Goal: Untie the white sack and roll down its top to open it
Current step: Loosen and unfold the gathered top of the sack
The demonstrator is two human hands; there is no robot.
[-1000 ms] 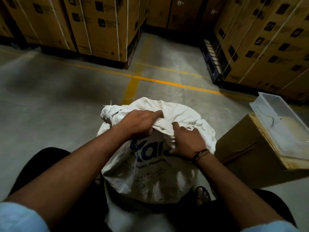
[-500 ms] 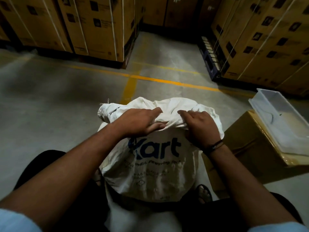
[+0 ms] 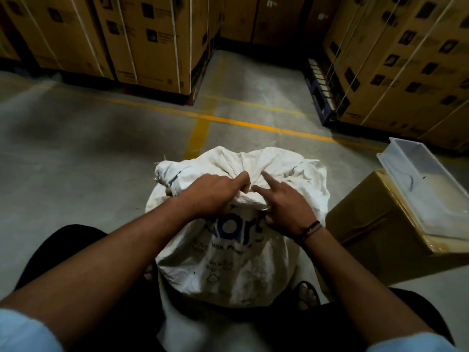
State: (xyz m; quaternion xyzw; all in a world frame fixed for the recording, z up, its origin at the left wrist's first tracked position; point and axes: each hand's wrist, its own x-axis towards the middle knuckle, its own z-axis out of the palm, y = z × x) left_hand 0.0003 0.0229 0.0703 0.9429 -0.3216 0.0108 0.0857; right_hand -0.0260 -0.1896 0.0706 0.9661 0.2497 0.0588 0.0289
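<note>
While the left hand (image 3: 215, 191) pinches the sack (image 3: 228, 250) at its gathered top, the knot (image 3: 166, 175) lies leftward (right hand's (image 3: 286, 207) fingers (image 3: 266, 177) loosely spread on cloth).

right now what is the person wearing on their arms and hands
Both hands are bare, no gloves. The right hand has thin dark cord bracelets at the wrist; the left hand has nothing on its wrist. Both forearms are uncovered, with light blue sleeves ending near the elbows.
</note>
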